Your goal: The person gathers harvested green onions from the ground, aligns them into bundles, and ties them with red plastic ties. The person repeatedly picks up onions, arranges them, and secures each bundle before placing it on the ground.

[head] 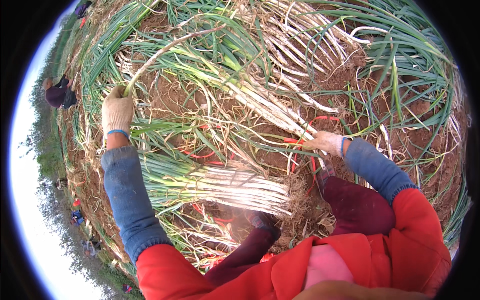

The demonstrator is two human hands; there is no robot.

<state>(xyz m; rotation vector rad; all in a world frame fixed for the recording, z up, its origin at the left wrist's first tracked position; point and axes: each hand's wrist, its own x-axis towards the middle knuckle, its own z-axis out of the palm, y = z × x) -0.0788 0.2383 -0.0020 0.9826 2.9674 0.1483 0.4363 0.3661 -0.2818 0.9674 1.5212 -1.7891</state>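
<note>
My left hand [118, 110], in a pale knitted glove, is closed on the greenish end of a long, curved dry stalk [161, 54] that arches up to the right. My right hand [324, 143], gloved too, closes around the lower ends of several long white-stemmed green onions [262, 107], whose leaves spread to the upper left. Red tape [294, 141] lies against the fingers of my right hand. Between my arms a neat bundle of green onions [240, 187] lies on the soil, its roots [298, 191] to the right, near my feet.
More green onions [300, 41] lie in a heap at the top, and others [416, 78] at the upper right. Loose red tape [197, 153] and dry leaves litter the brown soil. A person [60, 93] is at the far left; other people are small at the lower left.
</note>
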